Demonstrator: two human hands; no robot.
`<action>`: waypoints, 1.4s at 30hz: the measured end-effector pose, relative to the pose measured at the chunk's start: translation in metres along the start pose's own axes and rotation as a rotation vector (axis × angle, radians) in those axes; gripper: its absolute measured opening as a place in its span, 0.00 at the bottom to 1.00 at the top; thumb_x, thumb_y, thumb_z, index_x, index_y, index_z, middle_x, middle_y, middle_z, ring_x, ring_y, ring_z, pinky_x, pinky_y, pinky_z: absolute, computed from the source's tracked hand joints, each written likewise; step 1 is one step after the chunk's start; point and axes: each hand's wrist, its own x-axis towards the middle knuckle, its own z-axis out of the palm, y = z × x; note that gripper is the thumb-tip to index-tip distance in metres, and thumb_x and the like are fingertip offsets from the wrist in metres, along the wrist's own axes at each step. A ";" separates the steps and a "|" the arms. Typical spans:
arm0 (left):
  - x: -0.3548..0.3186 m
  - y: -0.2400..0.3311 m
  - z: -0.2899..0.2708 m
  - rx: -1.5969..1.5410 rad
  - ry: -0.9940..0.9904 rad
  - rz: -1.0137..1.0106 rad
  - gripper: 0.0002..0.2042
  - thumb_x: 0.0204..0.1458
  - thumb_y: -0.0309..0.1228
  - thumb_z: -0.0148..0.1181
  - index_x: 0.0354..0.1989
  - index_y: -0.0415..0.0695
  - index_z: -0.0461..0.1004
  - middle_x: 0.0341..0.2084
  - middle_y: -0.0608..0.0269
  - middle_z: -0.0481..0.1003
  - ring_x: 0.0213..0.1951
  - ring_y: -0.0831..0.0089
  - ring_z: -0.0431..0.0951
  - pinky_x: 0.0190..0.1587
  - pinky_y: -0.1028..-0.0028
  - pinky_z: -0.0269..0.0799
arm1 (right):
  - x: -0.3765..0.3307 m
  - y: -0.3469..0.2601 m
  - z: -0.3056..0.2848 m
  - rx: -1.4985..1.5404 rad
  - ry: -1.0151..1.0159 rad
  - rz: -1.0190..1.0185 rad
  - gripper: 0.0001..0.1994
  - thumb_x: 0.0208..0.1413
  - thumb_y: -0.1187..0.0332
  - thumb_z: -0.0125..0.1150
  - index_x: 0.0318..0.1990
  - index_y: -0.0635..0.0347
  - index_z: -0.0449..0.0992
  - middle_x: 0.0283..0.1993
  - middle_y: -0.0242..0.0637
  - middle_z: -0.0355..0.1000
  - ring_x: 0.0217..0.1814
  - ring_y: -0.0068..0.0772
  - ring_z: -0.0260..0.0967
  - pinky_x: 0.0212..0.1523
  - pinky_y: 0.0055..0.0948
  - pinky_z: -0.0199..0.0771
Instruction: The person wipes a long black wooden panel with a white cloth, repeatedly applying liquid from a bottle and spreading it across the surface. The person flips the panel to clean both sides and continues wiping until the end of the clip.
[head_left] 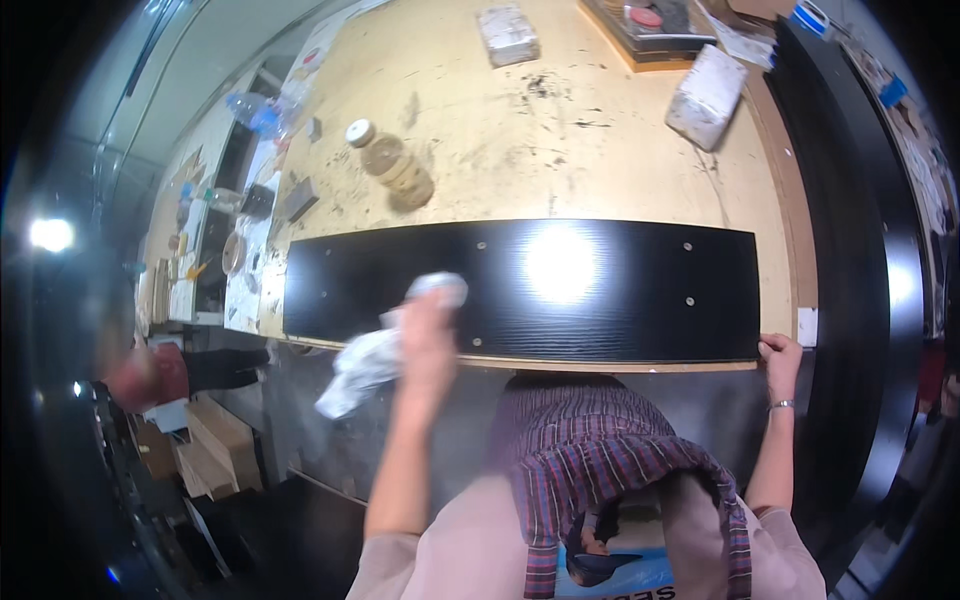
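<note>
A long black wood-grain board [620, 320] lies across the near edge of the worktable, with several small round fittings set in its face. My left hand [428, 335] is closed on a white cloth [362, 372] over the left half of the board; part of the cloth hangs past the near edge, and the hand is blurred by motion. At the board's right end, my right hand [780, 355] grips the near corner between thumb and fingers. Beyond the board, a clear bottle of yellowish liquid with a white cap [395, 165] stands on the tabletop.
The stained yellowish worktable [480, 130] holds two white wrapped blocks [508, 36] and a framed tray [655, 35] farther back. A small grey block [300, 200] sits at the left. Tall dark panels [835, 300] line the right side. A person [150, 380] is at far left, near cardboard boxes [215, 445].
</note>
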 end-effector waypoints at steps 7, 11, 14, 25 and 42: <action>-0.044 0.007 0.061 -0.017 -0.153 0.077 0.22 0.52 0.27 0.61 0.58 0.43 0.74 0.56 0.57 0.75 0.53 0.56 0.73 0.57 0.54 0.66 | 0.007 0.008 -0.002 -0.140 0.041 0.008 0.08 0.49 0.84 0.64 0.37 0.70 0.84 0.30 0.33 0.79 0.31 0.19 0.72 0.31 0.22 0.70; -0.082 -0.053 0.007 0.102 -0.044 -0.135 0.21 0.48 0.21 0.60 0.53 0.46 0.80 0.58 0.60 0.75 0.49 0.54 0.71 0.55 0.58 0.66 | 0.009 0.008 0.000 -0.232 0.106 0.006 0.06 0.49 0.85 0.64 0.35 0.71 0.83 0.26 0.32 0.77 0.26 0.18 0.70 0.28 0.22 0.69; -0.074 -0.010 0.025 -0.009 -0.083 0.019 0.25 0.42 0.18 0.58 0.52 0.47 0.80 0.55 0.65 0.76 0.44 0.58 0.72 0.51 0.62 0.68 | 0.008 -0.017 0.009 -0.269 0.102 -0.002 0.05 0.48 0.85 0.63 0.32 0.70 0.82 0.23 0.29 0.74 0.22 0.17 0.66 0.25 0.22 0.65; -0.055 0.020 0.019 -0.162 -0.215 0.167 0.21 0.39 0.18 0.60 0.44 0.49 0.84 0.46 0.69 0.80 0.41 0.62 0.75 0.46 0.63 0.71 | 0.007 -0.024 0.012 -0.289 0.100 0.030 0.05 0.45 0.85 0.58 0.27 0.69 0.79 0.21 0.27 0.71 0.24 0.16 0.64 0.26 0.23 0.64; -0.040 -0.050 -0.012 -0.031 -0.127 -0.294 0.27 0.44 0.30 0.74 0.54 0.32 0.76 0.53 0.48 0.71 0.54 0.52 0.71 0.58 0.61 0.70 | 0.001 -0.021 0.016 -0.287 0.159 0.002 0.05 0.46 0.85 0.61 0.30 0.70 0.80 0.24 0.31 0.74 0.28 0.19 0.68 0.33 0.23 0.69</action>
